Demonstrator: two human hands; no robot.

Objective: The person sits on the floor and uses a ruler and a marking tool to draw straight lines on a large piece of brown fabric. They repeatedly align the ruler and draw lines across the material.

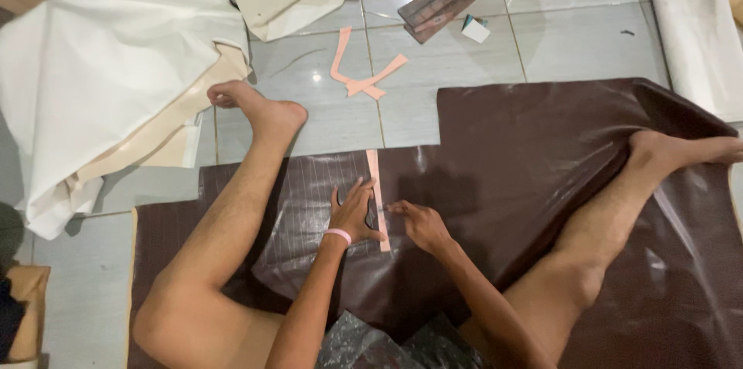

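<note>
My left hand (357,210) presses flat, fingers spread, on the pink template strip (377,191); my right hand (416,222) pinches a thin marking tool, too small to identify. The strip lies on the dark brown vinyl sheet (526,160) spread over the floor. I judge I'm tracing its edge; next comes a steady stroke. Both forearms reach forward between my legs.

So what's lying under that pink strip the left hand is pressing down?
The pink strip lies flat on the dark brown sheet, beside its lined part. The left hand covers the sheet's left side near it; the right hand holds a thin tool, too small to identify.
</note>
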